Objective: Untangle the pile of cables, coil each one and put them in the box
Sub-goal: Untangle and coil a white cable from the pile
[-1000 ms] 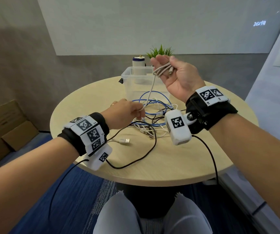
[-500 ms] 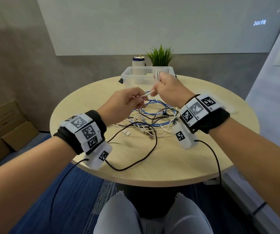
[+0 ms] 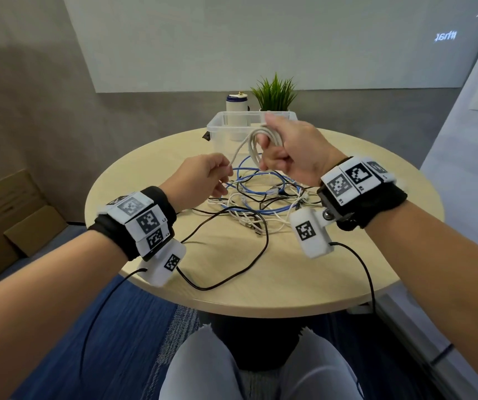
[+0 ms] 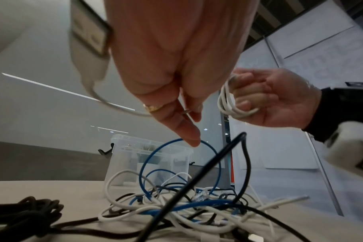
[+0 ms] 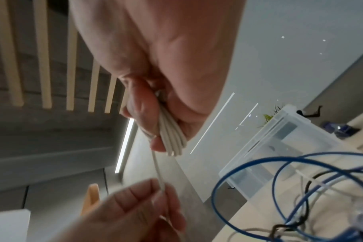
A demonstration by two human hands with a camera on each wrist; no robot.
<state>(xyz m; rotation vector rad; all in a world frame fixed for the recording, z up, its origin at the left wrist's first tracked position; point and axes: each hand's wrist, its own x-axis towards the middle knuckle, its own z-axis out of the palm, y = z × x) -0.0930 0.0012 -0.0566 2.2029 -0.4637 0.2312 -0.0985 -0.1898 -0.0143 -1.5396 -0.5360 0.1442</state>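
Observation:
My right hand [image 3: 285, 147] grips a small coil of beige-white cable [image 3: 256, 145] above the table, its loops wrapped round the fingers [image 5: 172, 135]. The cable's free tail runs down left to my left hand [image 3: 203, 177], which pinches it between thumb and fingertips [image 5: 162, 190]. In the left wrist view the coil [image 4: 228, 104] hangs from the right hand [image 4: 276, 98]. Below both hands lies the tangled pile [image 3: 261, 203] of blue, white and black cables [image 4: 186, 204]. The clear plastic box [image 3: 217, 125] stands just behind the pile.
Behind the box stand a small potted plant [image 3: 275, 92] and a white and blue bottle [image 3: 236, 102]. A long black cable [image 3: 232, 269] loops over the near part of the round wooden table [image 3: 362, 269]. Cardboard boxes [image 3: 4, 215] sit on the floor at the left.
The right hand turned from palm up beside the box to knuckles up near the left hand, winding more cable onto its fingers. The left hand rose and kept pinching the tail.

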